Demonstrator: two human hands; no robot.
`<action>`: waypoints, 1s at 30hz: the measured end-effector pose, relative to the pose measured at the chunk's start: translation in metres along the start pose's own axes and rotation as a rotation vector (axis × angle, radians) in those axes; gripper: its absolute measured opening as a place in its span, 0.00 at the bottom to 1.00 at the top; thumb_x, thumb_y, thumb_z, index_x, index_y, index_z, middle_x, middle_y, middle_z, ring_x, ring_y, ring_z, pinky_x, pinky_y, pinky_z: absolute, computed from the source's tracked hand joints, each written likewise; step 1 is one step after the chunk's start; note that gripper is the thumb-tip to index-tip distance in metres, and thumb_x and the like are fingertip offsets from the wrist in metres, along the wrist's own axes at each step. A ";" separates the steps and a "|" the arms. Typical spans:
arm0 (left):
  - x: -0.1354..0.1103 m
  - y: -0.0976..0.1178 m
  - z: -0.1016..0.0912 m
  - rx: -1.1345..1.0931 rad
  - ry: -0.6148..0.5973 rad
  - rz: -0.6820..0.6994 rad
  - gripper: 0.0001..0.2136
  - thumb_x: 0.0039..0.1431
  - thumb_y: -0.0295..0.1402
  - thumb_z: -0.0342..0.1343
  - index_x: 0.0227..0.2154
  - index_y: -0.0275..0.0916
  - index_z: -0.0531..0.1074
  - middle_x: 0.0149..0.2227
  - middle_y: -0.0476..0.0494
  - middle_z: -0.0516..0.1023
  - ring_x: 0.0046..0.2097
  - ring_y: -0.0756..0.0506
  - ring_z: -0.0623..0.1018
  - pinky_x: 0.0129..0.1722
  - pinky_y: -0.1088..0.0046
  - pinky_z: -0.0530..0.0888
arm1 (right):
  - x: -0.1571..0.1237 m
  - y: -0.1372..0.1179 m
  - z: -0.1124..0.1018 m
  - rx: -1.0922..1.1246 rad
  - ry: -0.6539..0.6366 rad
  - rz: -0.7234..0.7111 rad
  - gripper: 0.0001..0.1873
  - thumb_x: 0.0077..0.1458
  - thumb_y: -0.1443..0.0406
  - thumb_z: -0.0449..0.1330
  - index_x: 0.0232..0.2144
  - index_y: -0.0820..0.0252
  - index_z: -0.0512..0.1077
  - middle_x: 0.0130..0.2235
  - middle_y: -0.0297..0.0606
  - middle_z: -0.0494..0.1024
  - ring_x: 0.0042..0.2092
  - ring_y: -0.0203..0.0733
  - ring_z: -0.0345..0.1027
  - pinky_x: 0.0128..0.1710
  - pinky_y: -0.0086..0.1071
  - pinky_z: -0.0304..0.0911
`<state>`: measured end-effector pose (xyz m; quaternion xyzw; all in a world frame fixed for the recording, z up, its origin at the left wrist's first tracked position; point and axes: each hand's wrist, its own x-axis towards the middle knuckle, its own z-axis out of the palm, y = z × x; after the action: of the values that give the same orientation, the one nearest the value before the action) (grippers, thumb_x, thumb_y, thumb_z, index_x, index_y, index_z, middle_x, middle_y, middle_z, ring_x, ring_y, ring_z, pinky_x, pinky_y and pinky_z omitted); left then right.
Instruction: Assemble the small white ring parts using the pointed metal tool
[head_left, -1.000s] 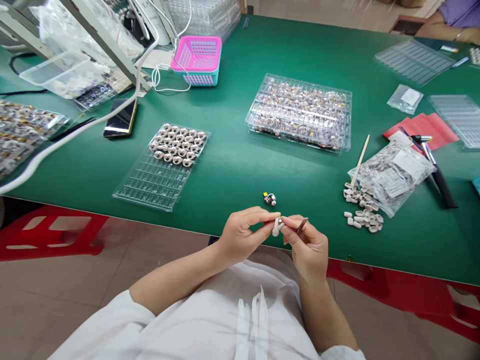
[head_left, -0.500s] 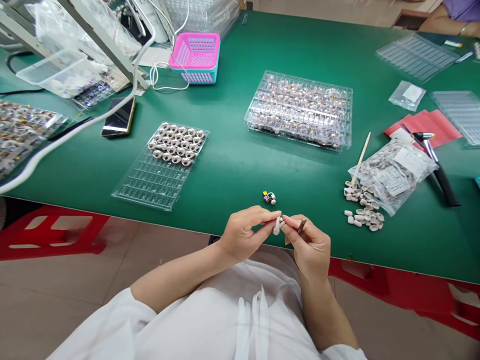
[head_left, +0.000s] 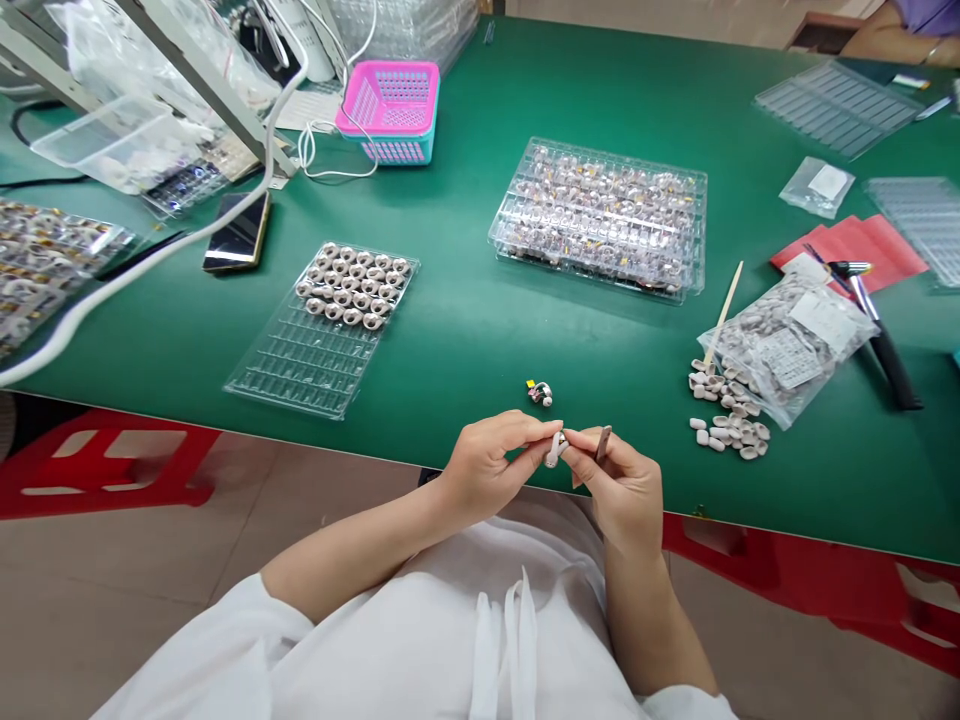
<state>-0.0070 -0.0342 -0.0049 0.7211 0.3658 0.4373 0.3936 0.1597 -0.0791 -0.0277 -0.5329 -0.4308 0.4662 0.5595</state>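
Just over the near table edge, my left hand [head_left: 495, 465] pinches a small white curved earbud [head_left: 553, 452] between thumb and forefinger. My right hand [head_left: 619, 490] closes on the earbud's other side, fingertips touching it. A thin brown tool [head_left: 602, 445] is also tucked in the right fingers; its kind is mostly hidden. Beyond the hands, a second earbud piece with a yellow tab [head_left: 539, 392] lies on the table. To the left, a clear tray [head_left: 296, 365] carries rows of beige shells [head_left: 352, 285]. Loose beige shells [head_left: 731, 435] are scattered to the right.
A filled clear tray stack [head_left: 596, 220] stands ahead. At right are a bag of parts [head_left: 795, 335], a wooden stick [head_left: 725, 305], a black-handled hammer [head_left: 889, 365] and red sheets [head_left: 847, 250]. A pink basket [head_left: 390, 100], phone [head_left: 238, 232] and white cable [head_left: 172, 245] lie left.
The brown tool in my right hand has tilted slightly more upright. Both hands keep their pinch on the earbud in nearly the same spot.
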 end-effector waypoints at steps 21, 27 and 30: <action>-0.006 -0.005 -0.003 0.027 -0.110 0.053 0.14 0.66 0.24 0.52 0.50 0.37 0.77 0.37 0.39 0.84 0.38 0.47 0.81 0.41 0.71 0.78 | 0.006 -0.011 -0.009 -0.098 -0.078 0.117 0.08 0.55 0.62 0.67 0.39 0.53 0.82 0.32 0.34 0.79 0.24 0.30 0.63 0.22 0.26 0.63; -0.004 -0.003 -0.002 0.023 -0.080 0.034 0.12 0.64 0.26 0.57 0.48 0.38 0.79 0.36 0.40 0.85 0.37 0.47 0.82 0.41 0.72 0.78 | 0.008 -0.013 -0.012 -0.132 -0.107 0.074 0.07 0.56 0.62 0.67 0.38 0.53 0.82 0.31 0.34 0.77 0.26 0.31 0.61 0.22 0.26 0.60; -0.004 -0.002 -0.001 0.016 -0.058 0.027 0.11 0.62 0.27 0.59 0.46 0.38 0.79 0.36 0.41 0.85 0.35 0.48 0.82 0.38 0.74 0.77 | 0.010 -0.015 -0.013 -0.174 -0.153 0.047 0.07 0.57 0.63 0.66 0.39 0.52 0.82 0.32 0.34 0.77 0.26 0.31 0.61 0.22 0.26 0.60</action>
<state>-0.0098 -0.0363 -0.0077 0.7416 0.3479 0.4184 0.3924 0.1753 -0.0722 -0.0136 -0.5521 -0.4987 0.4794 0.4655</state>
